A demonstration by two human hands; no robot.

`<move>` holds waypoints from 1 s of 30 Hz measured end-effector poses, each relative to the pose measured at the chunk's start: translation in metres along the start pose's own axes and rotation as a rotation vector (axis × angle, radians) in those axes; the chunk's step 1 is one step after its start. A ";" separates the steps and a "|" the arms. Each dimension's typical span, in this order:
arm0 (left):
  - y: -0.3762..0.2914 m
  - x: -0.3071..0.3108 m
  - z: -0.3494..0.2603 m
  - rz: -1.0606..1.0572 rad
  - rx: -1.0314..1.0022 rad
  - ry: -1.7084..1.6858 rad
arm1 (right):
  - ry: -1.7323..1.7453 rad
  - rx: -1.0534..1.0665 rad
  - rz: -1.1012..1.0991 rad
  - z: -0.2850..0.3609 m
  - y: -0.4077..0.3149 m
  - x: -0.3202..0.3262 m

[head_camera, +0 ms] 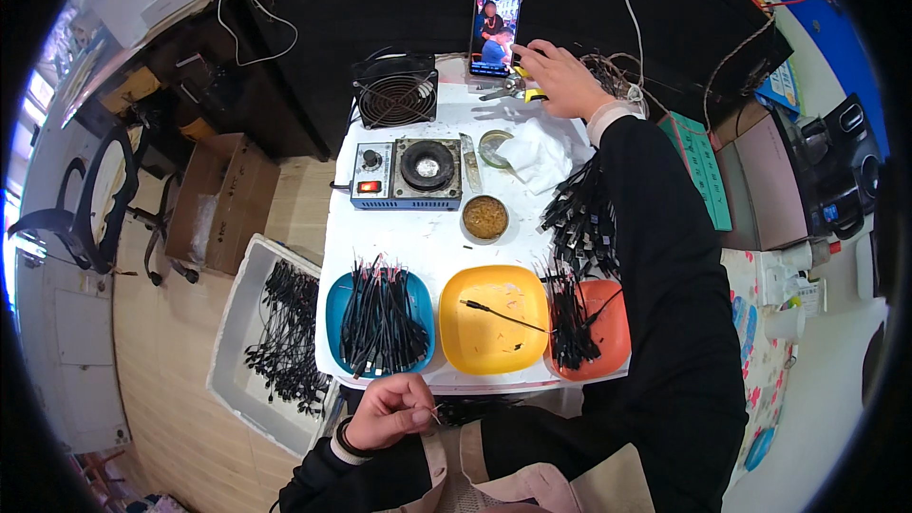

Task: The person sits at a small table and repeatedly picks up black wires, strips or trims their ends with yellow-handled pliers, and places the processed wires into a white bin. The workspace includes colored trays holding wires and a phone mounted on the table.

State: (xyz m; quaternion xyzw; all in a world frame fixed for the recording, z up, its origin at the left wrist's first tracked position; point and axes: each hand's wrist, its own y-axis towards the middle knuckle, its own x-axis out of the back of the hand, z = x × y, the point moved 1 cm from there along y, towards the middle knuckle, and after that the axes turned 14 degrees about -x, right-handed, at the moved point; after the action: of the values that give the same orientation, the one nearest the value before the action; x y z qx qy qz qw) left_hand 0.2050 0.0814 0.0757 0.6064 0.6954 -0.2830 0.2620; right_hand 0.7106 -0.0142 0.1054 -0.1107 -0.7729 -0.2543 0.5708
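Note:
My right hand (pixel 559 78) reaches over the table's far edge, its fingertips at the right side of an upright smartphone (pixel 494 32) with a lit screen. Below that hand lie yellow-handled pliers (pixel 511 87). Near my lap my left hand (pixel 395 413) pinches the thin stripped end of a wire between thumb and finger. Black cables with USB plugs fill a blue tray (pixel 333 313); a yellow tray (pixel 463 353) holds one cable with a barrel plug and small scraps. More black cables (pixel 570 328) lie in an orange tray (pixel 613 353).
A solder pot (pixel 427 167) with a lit red switch stands behind a round tin of amber material (pixel 485 219). Beyond are a fan (pixel 396 96), a glass dish (pixel 493 148) and white tissue (pixel 538 153). Cables (pixel 584 214) pile at right; a foam box (pixel 239 342) of cables stands left.

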 end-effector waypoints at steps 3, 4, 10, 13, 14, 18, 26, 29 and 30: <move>0.002 0.000 0.000 -0.011 -0.011 -0.016 | -0.020 0.021 -0.018 0.007 0.011 -0.009; 0.002 0.001 0.000 -0.013 -0.012 -0.023 | -0.036 0.021 -0.018 0.010 0.014 -0.012; 0.002 0.000 -0.004 0.011 -0.018 -0.125 | -0.016 -0.056 -0.012 0.022 0.011 -0.008; -0.001 -0.008 -0.007 -0.060 -0.143 -0.093 | 0.162 -0.141 -0.088 0.025 -0.006 0.017; -0.003 -0.010 -0.008 -0.099 -0.169 0.022 | 0.242 -0.143 -0.173 0.028 -0.020 0.029; -0.010 -0.020 -0.012 -0.258 -0.258 0.241 | 0.807 -0.367 -0.071 0.062 -0.092 0.090; -0.034 -0.048 -0.013 -0.160 -0.420 0.093 | 2.000 -0.574 0.605 0.234 -0.288 0.190; -0.048 -0.058 -0.012 -0.137 -0.459 0.138 | 2.110 -0.580 0.749 0.286 -0.316 0.194; -0.052 -0.060 -0.012 -0.122 -0.466 0.137 | 2.150 -0.588 0.805 0.297 -0.324 0.196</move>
State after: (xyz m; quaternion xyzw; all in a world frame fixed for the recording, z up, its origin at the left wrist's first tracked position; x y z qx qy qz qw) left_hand 0.1605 0.0430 0.1309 0.5042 0.7934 -0.0888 0.3293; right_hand 0.2525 -0.1573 0.1384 -0.2023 0.2820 -0.1869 0.9190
